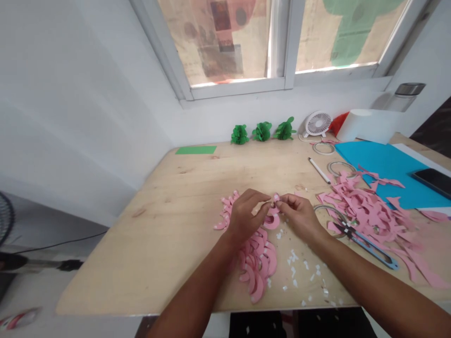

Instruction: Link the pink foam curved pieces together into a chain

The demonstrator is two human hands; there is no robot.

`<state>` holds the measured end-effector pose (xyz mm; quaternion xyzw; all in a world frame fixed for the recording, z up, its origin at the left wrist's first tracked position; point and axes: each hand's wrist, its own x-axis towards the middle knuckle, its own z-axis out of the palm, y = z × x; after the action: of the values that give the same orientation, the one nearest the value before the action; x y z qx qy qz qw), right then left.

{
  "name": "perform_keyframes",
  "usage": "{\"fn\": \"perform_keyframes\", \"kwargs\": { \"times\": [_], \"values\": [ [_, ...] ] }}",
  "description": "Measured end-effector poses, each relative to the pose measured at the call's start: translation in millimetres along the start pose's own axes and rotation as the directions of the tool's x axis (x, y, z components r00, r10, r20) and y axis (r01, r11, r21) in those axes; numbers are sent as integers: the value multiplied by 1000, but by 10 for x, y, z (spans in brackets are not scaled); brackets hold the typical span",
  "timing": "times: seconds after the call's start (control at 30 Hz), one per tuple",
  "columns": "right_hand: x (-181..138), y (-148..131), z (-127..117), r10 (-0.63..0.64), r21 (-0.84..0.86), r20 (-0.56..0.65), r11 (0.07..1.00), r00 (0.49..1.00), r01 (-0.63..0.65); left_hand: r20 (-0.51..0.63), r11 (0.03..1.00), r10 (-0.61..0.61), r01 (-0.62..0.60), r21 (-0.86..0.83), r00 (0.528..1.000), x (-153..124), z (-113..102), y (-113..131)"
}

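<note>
My left hand (246, 213) and my right hand (299, 213) meet near the middle of the table. Thumb and fingers of each are pinched on a small curved pink paper piece (276, 197); the fingertips hide part of it. Just below them lies another pink crescent (271, 221). Under and beside my left wrist spreads a heap of pink paper crescents (259, 263), some with small white tabs on their ends. A smaller group of pink pieces (225, 217) is partly covered by my left hand. Tiny white paper scraps (294, 270) are scattered below my right hand.
Pink offcuts (366, 206) pile up at the right, with blue-handled snips (373, 249) and tape rings (341, 169) around them. A white pen (319, 170), blue sheets (373, 159), a phone (433, 180), a small fan (317, 124) and green paper shapes (261, 132) lie beyond.
</note>
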<state>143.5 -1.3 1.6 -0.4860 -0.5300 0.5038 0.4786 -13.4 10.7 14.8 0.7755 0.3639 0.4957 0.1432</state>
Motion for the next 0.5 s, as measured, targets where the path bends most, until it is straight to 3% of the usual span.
{"fn": "perform_keyframes", "kwargs": {
  "times": [0.13,0.3,0.5],
  "values": [
    [-33,-38,10,-98,-137,19,986,995,100,8,984,134,-134,120,991,-19,42,-15],
    [-58,-59,25,-161,-306,10,939,987,156,24,962,170,-171,212,985,-24,52,-33],
    [-80,-64,35,-195,-384,14,904,981,186,39,949,160,-165,267,986,-25,51,-33]
  ]
}}
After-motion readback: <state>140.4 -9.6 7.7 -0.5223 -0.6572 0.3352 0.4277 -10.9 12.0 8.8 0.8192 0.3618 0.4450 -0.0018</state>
